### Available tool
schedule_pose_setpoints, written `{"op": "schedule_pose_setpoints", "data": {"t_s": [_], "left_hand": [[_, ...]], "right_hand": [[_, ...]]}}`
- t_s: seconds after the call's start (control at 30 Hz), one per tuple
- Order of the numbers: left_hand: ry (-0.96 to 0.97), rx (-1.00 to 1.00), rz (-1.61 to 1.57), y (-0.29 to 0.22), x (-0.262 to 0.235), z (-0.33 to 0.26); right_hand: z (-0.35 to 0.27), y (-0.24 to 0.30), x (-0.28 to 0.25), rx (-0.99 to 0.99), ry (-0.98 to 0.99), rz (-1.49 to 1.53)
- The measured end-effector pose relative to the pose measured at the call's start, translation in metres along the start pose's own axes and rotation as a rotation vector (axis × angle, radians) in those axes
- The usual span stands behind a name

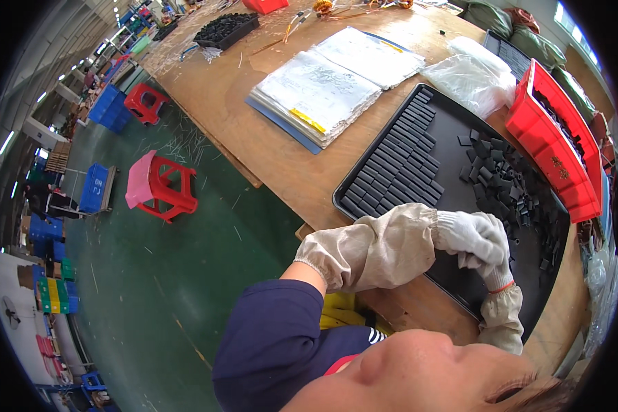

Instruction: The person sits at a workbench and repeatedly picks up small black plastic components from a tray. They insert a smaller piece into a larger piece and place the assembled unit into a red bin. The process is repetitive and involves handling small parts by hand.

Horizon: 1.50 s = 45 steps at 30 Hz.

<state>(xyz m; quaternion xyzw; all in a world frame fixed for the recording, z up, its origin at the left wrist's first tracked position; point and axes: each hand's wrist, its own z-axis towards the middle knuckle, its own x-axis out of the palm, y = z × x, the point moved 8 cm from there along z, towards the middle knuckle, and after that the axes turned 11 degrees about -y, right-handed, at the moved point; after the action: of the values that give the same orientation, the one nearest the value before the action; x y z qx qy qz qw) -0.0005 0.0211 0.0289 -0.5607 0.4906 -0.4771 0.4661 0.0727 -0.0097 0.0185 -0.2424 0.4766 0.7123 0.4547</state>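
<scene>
here both hands — left hand (463, 233) and right hand (496, 264), in white knit gloves with beige sleeve covers — are pressed together over the black tray (453, 275); whether they pinch a piece, cannot tell. judged step: sorting loose black blocks (511, 182) into the neat rows (398, 165) of matte rectangular bars. next move likely calls for fine fingertip alignment. red bin (553, 141) alongside, on the plywood surface (254, 137).

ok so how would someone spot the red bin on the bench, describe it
Start at the wooden workbench and find the big black tray of small black pieces. The red bin sits along the tray's far right edge. It is the only long, bright red plastic box touching that tray.
</scene>
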Motion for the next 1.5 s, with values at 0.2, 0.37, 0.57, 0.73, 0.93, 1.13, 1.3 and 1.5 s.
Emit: {"op": "schedule_pose_setpoints", "data": {"t_s": [0.2,0.37,0.57,0.73,0.93,1.13,1.3,1.5], "left_hand": [[-0.224,0.082,-0.414,0.012,-0.025,0.013],[-0.356,0.164,-0.467,0.014,-0.035,0.017],[-0.552,0.073,-0.252,0.015,-0.042,0.017],[-0.659,0.036,0.035,0.013,-0.043,0.013],[-0.524,0.132,0.237,0.014,-0.032,0.025],[-0.569,0.077,0.3,0.02,-0.041,0.022],[-0.672,-0.083,-0.025,0.015,-0.043,0.014],[-0.75,0.012,-0.111,0.016,-0.052,0.013]], "right_hand": [[-0.007,-0.017,-0.001,-0.009,-0.063,-0.063],[-0.002,-0.016,-0.032,0.032,-0.231,0.158],[-0.005,-0.045,-0.055,0.309,-0.495,0.447],[-0.011,-0.053,-0.049,0.634,-0.392,0.804],[-0.007,-0.04,-0.05,0.328,-0.468,0.511],[-0.006,-0.025,-0.043,0.434,-0.351,0.626],[-0.007,-0.032,-0.044,0.44,-0.402,0.951],[-0.013,-0.042,-0.044,0.482,-0.325,0.796]]}}
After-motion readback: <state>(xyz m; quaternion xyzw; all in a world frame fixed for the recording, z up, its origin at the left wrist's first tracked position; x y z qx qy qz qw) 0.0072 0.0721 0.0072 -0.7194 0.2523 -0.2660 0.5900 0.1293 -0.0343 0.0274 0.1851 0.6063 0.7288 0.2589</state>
